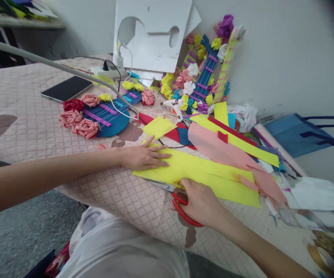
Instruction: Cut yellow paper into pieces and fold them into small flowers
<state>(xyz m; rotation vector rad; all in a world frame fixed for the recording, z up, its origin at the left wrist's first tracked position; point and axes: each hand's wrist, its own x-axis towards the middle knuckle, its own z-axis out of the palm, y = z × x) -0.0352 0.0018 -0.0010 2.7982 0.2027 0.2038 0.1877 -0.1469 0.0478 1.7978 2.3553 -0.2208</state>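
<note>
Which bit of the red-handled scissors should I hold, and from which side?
I'd take the scissors by the red handles, probably from the near right side: the handles extend that way, and their curved shape suits fingers. Keep off the metal blades, which point left along the near edge of the yellow sheet.

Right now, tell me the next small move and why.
I'd probably use the right hand to ease the scissors slightly away from the large yellow sheet: they lie by its near edge, within that hand's reach, while the left hand rests spread on the sheet.
</note>
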